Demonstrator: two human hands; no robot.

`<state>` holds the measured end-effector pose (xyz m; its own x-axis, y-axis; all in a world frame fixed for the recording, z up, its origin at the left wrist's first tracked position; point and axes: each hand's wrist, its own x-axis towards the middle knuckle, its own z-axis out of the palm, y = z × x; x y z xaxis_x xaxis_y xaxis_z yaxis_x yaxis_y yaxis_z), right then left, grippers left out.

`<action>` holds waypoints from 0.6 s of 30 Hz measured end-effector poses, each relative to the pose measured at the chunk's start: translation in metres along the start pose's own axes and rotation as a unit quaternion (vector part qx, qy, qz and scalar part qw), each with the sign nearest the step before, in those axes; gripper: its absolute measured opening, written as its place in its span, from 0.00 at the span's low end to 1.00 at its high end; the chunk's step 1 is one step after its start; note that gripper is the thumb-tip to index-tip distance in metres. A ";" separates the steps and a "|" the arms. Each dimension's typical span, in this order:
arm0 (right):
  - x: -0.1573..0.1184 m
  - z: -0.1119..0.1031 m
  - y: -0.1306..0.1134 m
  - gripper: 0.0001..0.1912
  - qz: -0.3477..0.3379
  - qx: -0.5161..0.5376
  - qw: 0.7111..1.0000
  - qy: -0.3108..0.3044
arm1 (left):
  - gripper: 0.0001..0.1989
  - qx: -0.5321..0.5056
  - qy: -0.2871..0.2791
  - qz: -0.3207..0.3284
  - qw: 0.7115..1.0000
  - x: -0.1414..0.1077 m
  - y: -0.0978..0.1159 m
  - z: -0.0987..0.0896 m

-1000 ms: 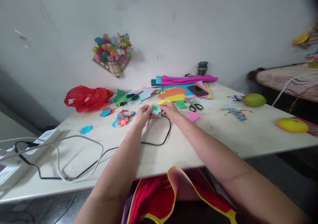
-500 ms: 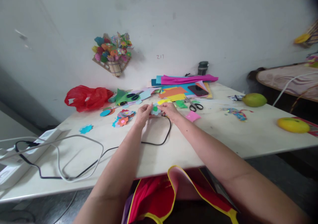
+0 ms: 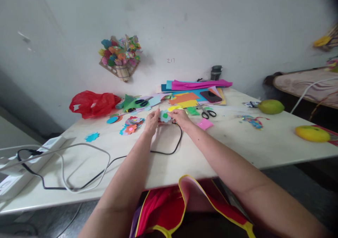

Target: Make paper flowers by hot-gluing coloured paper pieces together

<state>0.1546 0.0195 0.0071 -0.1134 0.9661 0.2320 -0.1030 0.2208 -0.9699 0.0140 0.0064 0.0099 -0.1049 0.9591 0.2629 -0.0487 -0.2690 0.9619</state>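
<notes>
A light blue paper flower (image 3: pixel 164 116) with a green round centre is held up between my two hands over the table. My left hand (image 3: pixel 151 121) has its fingers closed on the flower's left edge. On the other side, my right hand (image 3: pixel 180 117) pinches the flower's right edge. Just left of my left hand lies a pile of paper flowers (image 3: pixel 131 128) in orange, blue, lilac and red. A single bright blue paper flower (image 3: pixel 92 136) lies further left. Under the hands, a black cable (image 3: pixel 169 153) ends near something mostly hidden.
Scissors (image 3: pixel 208 113) lie right of the hands, by a pink packet (image 3: pixel 205 124). Coloured paper sheets (image 3: pixel 185 98) and a phone (image 3: pixel 210 96) are behind. At left are a red plastic bag (image 3: pixel 93 103) and a power strip (image 3: pixel 50 150) with cables; mangoes (image 3: pixel 271 106) lie at right.
My left fingers have shifted slightly at the flower's left edge, and more of the flower shows. My right hand stays almost in place.
</notes>
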 end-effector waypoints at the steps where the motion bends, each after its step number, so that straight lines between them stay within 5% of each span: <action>1: 0.000 0.000 0.000 0.14 0.001 0.003 1.000 0.003 | 0.25 -0.008 0.014 -0.010 1.000 0.001 0.000 -0.001; 18: -0.001 -0.001 -0.005 0.13 0.036 0.017 0.998 0.043 | 0.18 -0.016 -0.108 -0.025 0.994 -0.006 0.000 -0.014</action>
<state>0.1558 0.0171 0.0119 -0.0365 0.9876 0.1530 -0.1309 0.1471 -0.9804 0.0009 -0.0008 0.0068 0.1130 0.9672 0.2276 -0.0796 -0.2195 0.9723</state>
